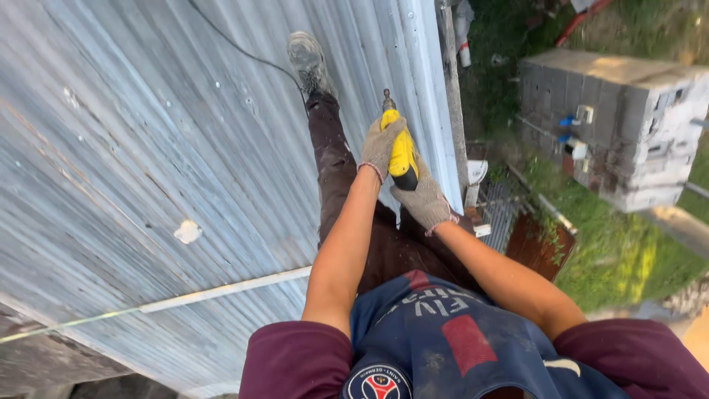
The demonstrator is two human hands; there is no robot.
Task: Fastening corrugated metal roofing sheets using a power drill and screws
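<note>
Both my gloved hands hold a yellow power drill [402, 151], its bit end pointing away from me toward the roof's right edge. My left hand [381, 144] wraps the front of the drill body. My right hand [425, 198] grips the rear handle. I sit on a corrugated metal roof [148, 148] with one leg stretched forward, the shoe [307, 60] resting on the sheet. A black cable [236, 46] runs across the sheet to near the shoe.
The roof's right edge [443, 111] drops to grass far below. A grey block structure [613, 125] stands on the ground at right. A white strip [221, 292] crosses the roof at lower left. A pale patch [187, 231] marks the sheet.
</note>
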